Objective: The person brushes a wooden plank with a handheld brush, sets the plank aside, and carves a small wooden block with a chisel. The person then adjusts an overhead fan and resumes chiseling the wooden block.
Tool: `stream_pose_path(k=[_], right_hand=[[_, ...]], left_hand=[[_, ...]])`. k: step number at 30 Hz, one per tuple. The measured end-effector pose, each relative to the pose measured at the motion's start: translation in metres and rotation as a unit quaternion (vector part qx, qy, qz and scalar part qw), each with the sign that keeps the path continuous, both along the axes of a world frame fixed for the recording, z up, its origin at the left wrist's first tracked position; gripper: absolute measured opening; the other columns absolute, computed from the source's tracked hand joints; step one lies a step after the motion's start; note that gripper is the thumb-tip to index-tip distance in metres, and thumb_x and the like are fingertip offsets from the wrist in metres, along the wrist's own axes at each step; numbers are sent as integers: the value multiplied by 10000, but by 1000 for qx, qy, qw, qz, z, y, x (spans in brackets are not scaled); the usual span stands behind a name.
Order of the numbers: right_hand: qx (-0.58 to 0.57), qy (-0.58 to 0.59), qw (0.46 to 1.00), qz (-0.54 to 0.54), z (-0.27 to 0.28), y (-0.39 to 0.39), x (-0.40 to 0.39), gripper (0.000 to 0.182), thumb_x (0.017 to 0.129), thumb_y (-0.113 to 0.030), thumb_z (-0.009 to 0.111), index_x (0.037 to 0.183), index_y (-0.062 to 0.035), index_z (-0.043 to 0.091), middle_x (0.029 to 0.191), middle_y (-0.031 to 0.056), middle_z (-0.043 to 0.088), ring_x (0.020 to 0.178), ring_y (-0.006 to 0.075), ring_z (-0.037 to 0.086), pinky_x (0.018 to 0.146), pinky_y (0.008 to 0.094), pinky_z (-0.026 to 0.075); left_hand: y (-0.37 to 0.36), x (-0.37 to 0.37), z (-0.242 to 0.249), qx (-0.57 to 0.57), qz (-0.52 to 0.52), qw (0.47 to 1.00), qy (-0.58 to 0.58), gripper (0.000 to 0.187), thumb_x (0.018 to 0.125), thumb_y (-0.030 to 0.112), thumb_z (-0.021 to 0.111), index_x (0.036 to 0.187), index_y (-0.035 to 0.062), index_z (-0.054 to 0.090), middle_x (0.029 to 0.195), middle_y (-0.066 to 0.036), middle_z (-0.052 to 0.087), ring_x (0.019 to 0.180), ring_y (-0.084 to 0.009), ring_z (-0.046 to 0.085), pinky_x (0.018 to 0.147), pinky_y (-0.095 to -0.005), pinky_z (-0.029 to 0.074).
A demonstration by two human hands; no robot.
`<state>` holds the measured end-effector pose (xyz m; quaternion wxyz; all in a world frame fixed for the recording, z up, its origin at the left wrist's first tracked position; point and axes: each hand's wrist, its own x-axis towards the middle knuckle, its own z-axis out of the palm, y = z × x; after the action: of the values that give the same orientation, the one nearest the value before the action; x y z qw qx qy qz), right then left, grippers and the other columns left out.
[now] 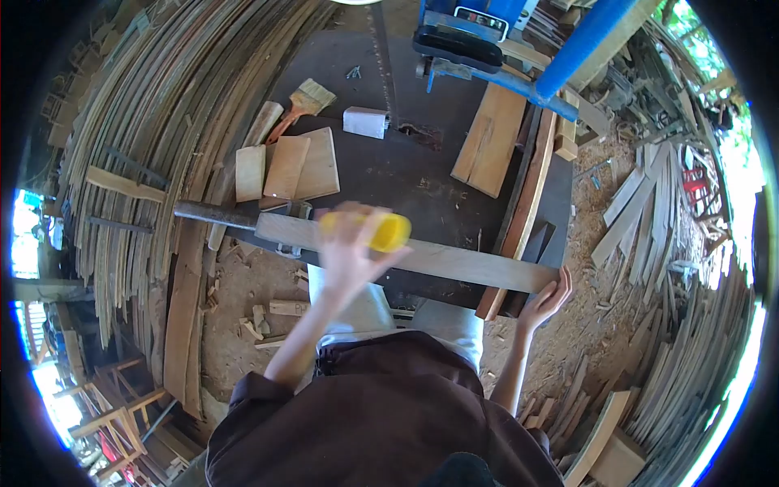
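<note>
A long pale wooden board (454, 261) lies crosswise near the table's front edge. My left hand (347, 247), slightly blurred, is closed round a yellow object (391, 232) just above the board's left part. The yellow object looks round and hollow. My right hand (549, 302) holds the board's right end, with its fingers against the end. Beyond the board's left end is a metal bar (215, 214), and a metal clamp-like part (290, 248) shows under the board.
On the dark table (381, 174) are a brush (310, 98), small wood pieces (286, 166), a white block (365, 122) and a wide plank (492, 138). A saw blade (380, 61) stands upright beside a blue machine frame (560, 77). Stacked strips (146, 138) fill the left.
</note>
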<state>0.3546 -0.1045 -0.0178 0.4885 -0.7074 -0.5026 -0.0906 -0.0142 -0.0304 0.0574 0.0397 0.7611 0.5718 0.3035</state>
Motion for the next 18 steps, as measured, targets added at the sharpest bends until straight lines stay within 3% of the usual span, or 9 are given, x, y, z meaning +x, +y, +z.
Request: stream_pose_path(k=[3,6,9,11,15,18], right_hand=[[-15,-1,1000,2,3,-1,-3,316,1023,-98,427,1283,13,568,1303,200,562,1213,359,530,1047,488,400],[-9,-17,1000,1,6,2,-5,317,1017,-89,424,1281,11,568,1305,197,561,1216,356,527,1041,489,404],[-10,-24,1000,-3,3,1,-4,317,1021,-86,415,1284,11,563,1309,195,559,1214,356,530,1036,490,411],[-14,-16,1000,-6,5,1,-6,315,1023,-84,414,1287,12,559,1311,194,557,1215,357,529,1037,490,414],[-9,6,1000,-4,2,1,-5,309,1026,-77,420,1293,11,551,1320,194,550,1224,361,525,1042,493,419],[-11,13,1000,0,2,0,-4,306,1027,-78,431,1295,15,544,1322,196,545,1229,362,522,1056,488,410]], left_hand=[[-4,-97,-12,25,199,971,131,652,783,626,727,1243,174,631,1137,-76,612,1135,-278,560,1003,-607,373],[3,-162,-23,22,219,971,91,675,792,656,702,1256,171,631,1179,-81,622,1166,-286,550,1016,-609,371],[6,-167,-28,-8,264,964,-9,702,792,695,674,1261,174,629,1230,-75,616,1188,-286,540,1016,-595,376],[11,-120,-23,-8,351,928,121,690,802,698,659,1240,166,632,1199,-97,619,1172,-294,543,1001,-594,368],[6,11,-3,13,112,993,36,607,819,614,682,1226,171,597,1103,-103,571,1057,-282,548,994,-576,297],[-6,99,-4,-10,-64,998,-7,682,788,610,716,1274,158,562,1146,-98,561,1139,-293,530,997,-629,313]])
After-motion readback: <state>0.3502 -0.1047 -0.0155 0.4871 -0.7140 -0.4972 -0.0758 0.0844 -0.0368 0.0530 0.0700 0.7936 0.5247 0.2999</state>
